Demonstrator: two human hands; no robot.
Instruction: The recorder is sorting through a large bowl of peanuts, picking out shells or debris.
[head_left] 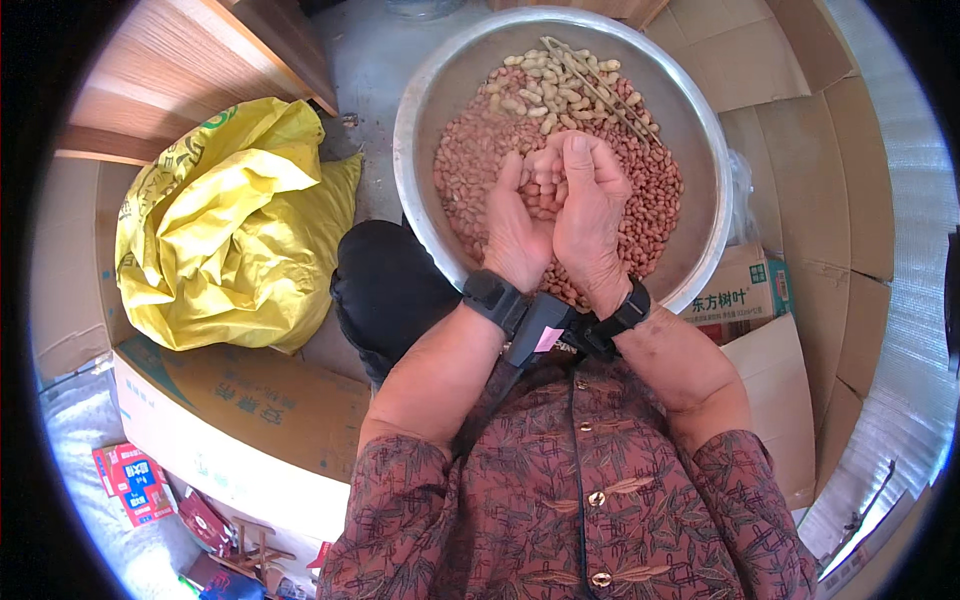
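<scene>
A wide metal basin (pixel 420 185) sits in front of me, holding a bed of reddish shelled peanuts (pixel 655 215). Unshelled peanuts (pixel 545 85) lie in a pale heap on its far side, with two thin sticks (pixel 610 95) across them. Over the basin's middle, my left hand (pixel 520 235) and my right hand (pixel 592 205) are cupped together, their wrists close. Between them rests a scoop of shelled peanuts (pixel 543 190). The fingers curl around this handful, and the right thumb points away from me. Dark bands circle both wrists.
A bulging yellow plastic sack (pixel 230 230) stands at the left, beside a wooden panel (pixel 180 70). Flattened cardboard (pixel 810 180) walls the right side, with a printed carton (pixel 735 290) near the basin. More cardboard (pixel 270 400) lies at the lower left. My dark-clad knee (pixel 385 285) touches the basin's left.
</scene>
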